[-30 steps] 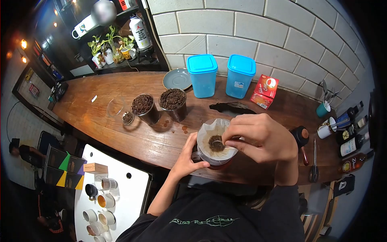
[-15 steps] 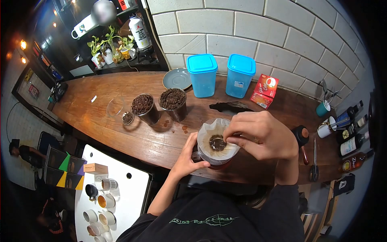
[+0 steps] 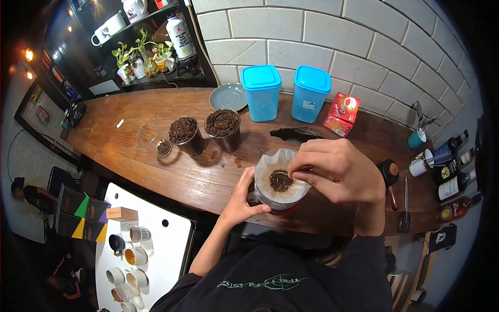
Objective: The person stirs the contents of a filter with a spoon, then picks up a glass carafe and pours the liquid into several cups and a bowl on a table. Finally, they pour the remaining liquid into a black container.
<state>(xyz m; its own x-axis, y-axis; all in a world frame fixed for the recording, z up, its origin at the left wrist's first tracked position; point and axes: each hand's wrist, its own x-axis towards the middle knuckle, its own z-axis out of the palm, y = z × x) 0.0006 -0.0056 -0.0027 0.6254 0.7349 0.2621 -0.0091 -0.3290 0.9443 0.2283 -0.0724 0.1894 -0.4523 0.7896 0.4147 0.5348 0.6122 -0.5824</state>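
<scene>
A white paper filter (image 3: 270, 167) lines a dripper on a glass server (image 3: 253, 198) near the counter's front edge, with dark wet grounds at its bottom. My left hand (image 3: 242, 202) is at the server's left side, fingers round the handle area. Over the filter's right side, my right hand (image 3: 338, 171) is closed in a pinch at the paper's inner wall; whatever its fingertips hold is hidden. Two tumblers full of dark grounds, a left one (image 3: 191, 144) and a right one (image 3: 228, 139), stand to the left, beside a small glass jar (image 3: 163, 148).
Behind are a grey saucer (image 3: 228, 98), two blue-lidded containers (image 3: 261, 99) and a red box (image 3: 342, 114). To the right lie scissors (image 3: 405, 208) near bottles (image 3: 451, 186). A white table (image 3: 158, 244) with several cups is at lower left; people are visible at far left.
The view has shifted slightly. My right hand has moved a little down and left over the filter, still pinched. My left hand stays at the server.
</scene>
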